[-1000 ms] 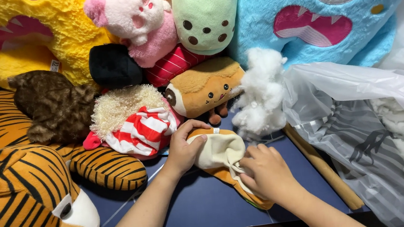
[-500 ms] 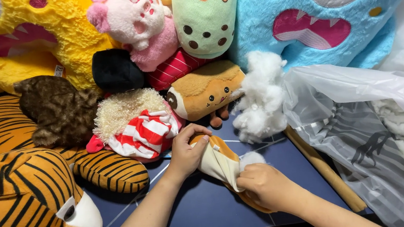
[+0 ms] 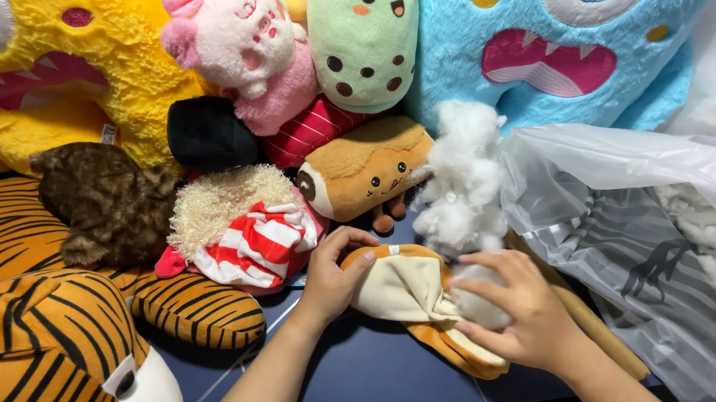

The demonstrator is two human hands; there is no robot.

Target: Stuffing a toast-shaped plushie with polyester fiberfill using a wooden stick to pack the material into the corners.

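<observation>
A limp cream and orange plush skin [image 3: 412, 297] lies on the dark blue table [image 3: 376, 376]. My left hand [image 3: 335, 274] grips its upper edge and holds it open. My right hand [image 3: 512, 313] is closed around a clump of white stuffing [image 3: 475, 299] pressed against the skin's opening. A larger tuft of white stuffing [image 3: 462, 181] stands just above my right hand, spilling from the mouth of a clear plastic bag [image 3: 645, 233].
Plush toys crowd the back and left: a tiger [image 3: 45, 349], a yellow monster [image 3: 34, 75], a blue monster [image 3: 570, 28], a pink pig [image 3: 244, 44], a green cup toy [image 3: 362, 32], a toast-shaped toy [image 3: 368, 169], and a red-striped doll [image 3: 242, 235].
My right hand has lifted from the lower part of the skin to its opening, now holding a clump of white stuffing. My left hand has kept its grip on the skin.
</observation>
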